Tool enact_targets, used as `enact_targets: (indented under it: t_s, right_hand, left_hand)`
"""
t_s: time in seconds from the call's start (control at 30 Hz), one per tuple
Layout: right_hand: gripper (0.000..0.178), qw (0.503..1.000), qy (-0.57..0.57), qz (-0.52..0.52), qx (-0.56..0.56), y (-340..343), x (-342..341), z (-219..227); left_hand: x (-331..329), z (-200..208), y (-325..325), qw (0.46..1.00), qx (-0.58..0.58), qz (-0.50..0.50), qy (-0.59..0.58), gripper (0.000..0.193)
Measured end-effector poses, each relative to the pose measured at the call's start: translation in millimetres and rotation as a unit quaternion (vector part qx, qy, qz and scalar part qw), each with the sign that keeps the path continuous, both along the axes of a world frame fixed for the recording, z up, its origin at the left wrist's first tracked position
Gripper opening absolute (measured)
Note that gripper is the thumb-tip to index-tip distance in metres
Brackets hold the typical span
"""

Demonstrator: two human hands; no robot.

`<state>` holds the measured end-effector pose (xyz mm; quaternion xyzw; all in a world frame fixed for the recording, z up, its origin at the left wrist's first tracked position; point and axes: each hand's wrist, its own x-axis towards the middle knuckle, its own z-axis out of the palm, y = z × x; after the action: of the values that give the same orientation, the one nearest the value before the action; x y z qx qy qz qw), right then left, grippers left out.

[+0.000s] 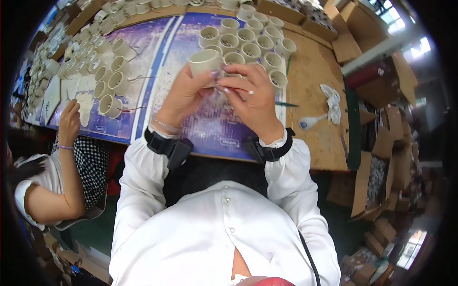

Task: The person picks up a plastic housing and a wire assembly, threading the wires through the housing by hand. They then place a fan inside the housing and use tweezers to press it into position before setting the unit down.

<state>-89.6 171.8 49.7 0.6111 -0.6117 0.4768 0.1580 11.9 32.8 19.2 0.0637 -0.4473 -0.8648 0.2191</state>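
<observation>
**Inspector A:** Starting with the held item: the left hand [183, 95] was closed around a cream ceramic cup [204, 62], fingers wrapped on the lower body and the thumb across its front. The cup was raised off the blue mat [210, 126] and lay tilted, its long axis running roughly from the palm toward upper left, with the open mouth facing up and away from the person.

**Inspector B:** And the right hand [253, 97]?

**Inspector A:** It was partly curled, thumb and forefinger pinched on a thin stick-like tool [234, 89]. That tool lay nearly level, its long axis crossing left to right, one end at the cup's side just under the left thumb. What the tip touched could not be told; the fingers covered it.

**Inspector B:** Surroundings?

**Inspector A:** A cluster of matching cups [250, 40] stood upright on the mat just beyond the hands, mouths upward, touching one another. More cups [107, 78] lay on their sides in rows at the left. A white rag [332, 102] lay on the bare wooden bench [315, 138] to the right, well apart from the hands. Another person's hand [69, 121] rested at the mat's left edge.
</observation>
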Motion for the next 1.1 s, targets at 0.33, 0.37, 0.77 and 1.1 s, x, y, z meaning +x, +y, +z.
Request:
enact_targets:
  t_s: [0.33, 0.37, 0.77, 1.1]
  right_hand:
    - [0.02, 0.956, -0.001, -0.194, 0.222, 110, -37, 7]
    - [0.02, 0.934, 0.032, -0.217, 0.283, 114, -42, -1]
    - [0.024, 0.849, 0.184, -0.227, 0.441, 114, -18, -29]
    - [0.024, 0.895, 0.187, -0.073, 0.398, 106, -11, -29]
  left_hand:
    - [47, -8, 16, 0.988, -0.12, 0.09, -0.022, 0.043]
    - [51, -9, 19, 0.982, -0.152, 0.097, -0.045, 0.045]
    - [76, -39, 32, 0.932, -0.325, 0.143, -0.071, 0.058]
    - [76, -55, 40, 0.924, -0.354, 0.139, -0.044, 0.059]
